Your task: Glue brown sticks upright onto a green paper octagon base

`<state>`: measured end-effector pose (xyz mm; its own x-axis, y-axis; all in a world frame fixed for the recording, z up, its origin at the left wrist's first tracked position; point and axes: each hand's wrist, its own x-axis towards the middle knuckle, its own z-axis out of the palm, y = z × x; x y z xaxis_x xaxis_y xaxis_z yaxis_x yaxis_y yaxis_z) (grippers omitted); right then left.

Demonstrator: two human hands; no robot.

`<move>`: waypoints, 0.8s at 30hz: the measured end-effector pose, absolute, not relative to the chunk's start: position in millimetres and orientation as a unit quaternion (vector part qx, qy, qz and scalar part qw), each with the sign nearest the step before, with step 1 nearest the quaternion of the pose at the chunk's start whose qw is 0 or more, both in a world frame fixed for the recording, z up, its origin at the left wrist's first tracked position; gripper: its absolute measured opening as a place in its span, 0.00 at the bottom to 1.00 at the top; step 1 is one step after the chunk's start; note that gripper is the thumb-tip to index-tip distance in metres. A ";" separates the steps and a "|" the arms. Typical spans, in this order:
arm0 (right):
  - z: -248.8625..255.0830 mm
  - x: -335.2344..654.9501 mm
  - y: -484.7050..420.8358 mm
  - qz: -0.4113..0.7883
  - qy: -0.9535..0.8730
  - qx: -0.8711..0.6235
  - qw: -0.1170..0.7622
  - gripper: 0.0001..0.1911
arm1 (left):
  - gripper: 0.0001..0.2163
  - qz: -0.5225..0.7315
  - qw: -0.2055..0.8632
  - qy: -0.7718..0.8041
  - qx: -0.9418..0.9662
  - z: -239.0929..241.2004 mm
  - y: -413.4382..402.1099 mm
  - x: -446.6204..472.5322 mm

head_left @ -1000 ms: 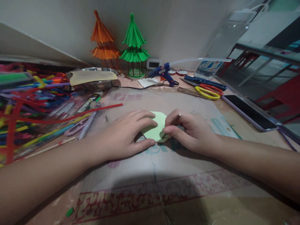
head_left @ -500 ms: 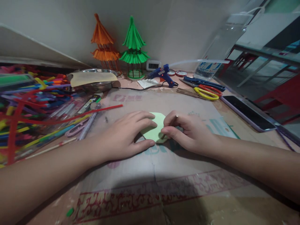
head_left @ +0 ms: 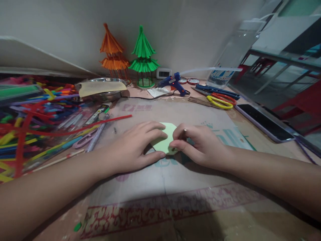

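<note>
A pale green piece with angled edges, like card or foam [head_left: 164, 144], lies flat on the covered tabletop between my hands. My left hand [head_left: 137, 142] rests on its left side, fingers and thumb spread along the edge. From the right, my right hand [head_left: 204, 142] pinches a thin stick [head_left: 185, 130] between thumb and fingers. The stick's pale tip pokes out above the forefinger; its lower end meets the green piece near its right edge, and its middle is hidden by the fingers.
Behind stand orange [head_left: 112, 50] and green [head_left: 144, 50] pagoda-like models, a blue glue gun [head_left: 173, 81] and a steel bowl [head_left: 110, 95]. Colourful pipe cleaners [head_left: 37, 110] are heaped left. Scissors [head_left: 220, 101], a phone [head_left: 263, 122] and a clear bottle [head_left: 225, 57] are right.
The view has shifted slightly, so the background sits a little lower. My right hand has tilted the stick's top slightly leftward; my left hand stays on the green piece.
</note>
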<state>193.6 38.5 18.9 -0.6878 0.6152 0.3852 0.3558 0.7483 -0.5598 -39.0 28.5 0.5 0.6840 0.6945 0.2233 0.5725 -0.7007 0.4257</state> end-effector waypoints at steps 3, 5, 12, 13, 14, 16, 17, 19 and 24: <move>18.8 193.3 38.7 0.228 -0.890 -0.269 0.288 0.09 | 0.18 0.187 0.166 0.354 0.901 -0.6 28.7 -39.3; 18.8 193.1 38.8 0.227 -0.891 -0.267 0.290 0.09 | 0.18 0.186 0.166 0.353 0.902 -1.0 28.9 -39.5; 14.2 196.3 39.1 0.247 -0.884 -0.259 0.299 0.08 | 0.19 0.182 0.162 0.352 0.904 -0.7 29.0 -39.4; 12.9 197.6 39.2 0.264 -0.876 -0.256 0.311 0.09 | 0.19 0.181 0.160 0.353 0.904 -0.8 28.9 -39.4; 11.8 199.0 39.1 0.281 -0.867 -0.251 0.325 0.13 | 0.19 0.182 0.156 0.355 0.904 -0.9 28.9 -39.5; 10.5 202.4 38.6 0.302 -0.852 -0.233 0.359 0.22 | 0.19 0.181 0.150 0.355 0.905 -0.9 28.7 -39.9; 10.5 204.3 38.2 0.301 -0.848 -0.223 0.375 0.24 | 0.19 0.180 0.148 0.354 0.906 -0.8 28.7 -40.2; 11.3 208.0 36.8 0.283 -0.849 -0.206 0.397 0.21 | 0.19 0.178 0.146 0.353 0.907 -0.8 28.5 -40.8; 13.9 212.8 33.9 0.219 -0.869 -0.180 0.406 0.20 | 0.19 0.184 0.146 0.347 0.908 -1.9 28.5 -41.7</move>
<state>212.8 33.9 13.9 -0.6063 0.4907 0.6259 0.1350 0.8391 -0.5270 -41.7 28.5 -1.9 0.6905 0.6846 0.2333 0.5770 -0.7159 0.3931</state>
